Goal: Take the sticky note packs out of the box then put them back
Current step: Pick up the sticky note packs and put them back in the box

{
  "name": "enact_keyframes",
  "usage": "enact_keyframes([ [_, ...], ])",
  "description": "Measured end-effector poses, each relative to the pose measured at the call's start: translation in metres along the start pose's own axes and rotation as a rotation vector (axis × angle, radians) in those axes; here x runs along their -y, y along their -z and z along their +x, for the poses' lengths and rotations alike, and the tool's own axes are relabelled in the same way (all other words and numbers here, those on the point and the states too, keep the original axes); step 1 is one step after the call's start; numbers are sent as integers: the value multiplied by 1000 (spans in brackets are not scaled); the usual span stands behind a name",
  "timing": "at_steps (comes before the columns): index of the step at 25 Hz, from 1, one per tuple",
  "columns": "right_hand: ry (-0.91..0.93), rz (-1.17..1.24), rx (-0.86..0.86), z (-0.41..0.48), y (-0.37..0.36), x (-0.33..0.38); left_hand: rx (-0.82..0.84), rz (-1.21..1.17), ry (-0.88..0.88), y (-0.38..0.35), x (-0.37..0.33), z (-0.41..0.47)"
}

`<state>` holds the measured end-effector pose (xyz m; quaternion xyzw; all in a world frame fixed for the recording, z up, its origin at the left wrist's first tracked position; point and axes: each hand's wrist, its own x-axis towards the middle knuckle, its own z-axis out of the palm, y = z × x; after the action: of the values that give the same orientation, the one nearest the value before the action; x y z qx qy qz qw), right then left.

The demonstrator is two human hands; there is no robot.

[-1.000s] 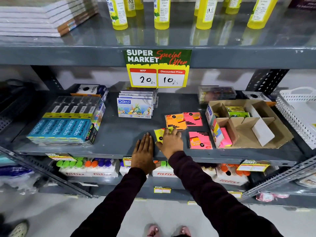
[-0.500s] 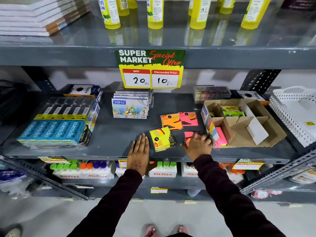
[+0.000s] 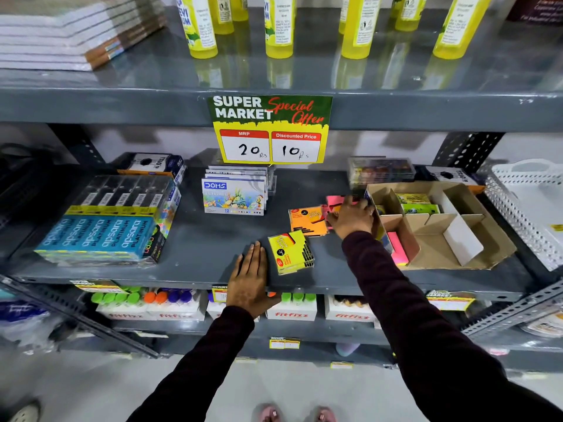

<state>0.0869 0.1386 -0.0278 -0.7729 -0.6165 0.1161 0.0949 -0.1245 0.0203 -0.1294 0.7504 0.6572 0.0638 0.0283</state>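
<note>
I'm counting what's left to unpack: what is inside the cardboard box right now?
In the cardboard box: green sticky note packs in a rear compartment and a pink pack at the front left. Other compartments look empty. The right hand hides the left wall.

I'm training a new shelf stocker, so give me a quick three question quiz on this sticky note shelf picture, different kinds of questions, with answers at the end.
1. True or false: the yellow sticky note pack lies on the shelf outside the cardboard box.
2. Which hand rests flat at the shelf's front edge? A) left hand B) right hand
3. Fill in: the pack standing in the box's front left compartment is ____.

Key: 1 true; 2 A; 3 pink.
</note>
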Motion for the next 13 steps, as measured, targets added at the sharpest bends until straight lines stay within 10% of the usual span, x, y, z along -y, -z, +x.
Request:
enact_keyframes([
  [13,311,-16,58,-81,-39,32,-18,59,-4,-2,-2,1],
])
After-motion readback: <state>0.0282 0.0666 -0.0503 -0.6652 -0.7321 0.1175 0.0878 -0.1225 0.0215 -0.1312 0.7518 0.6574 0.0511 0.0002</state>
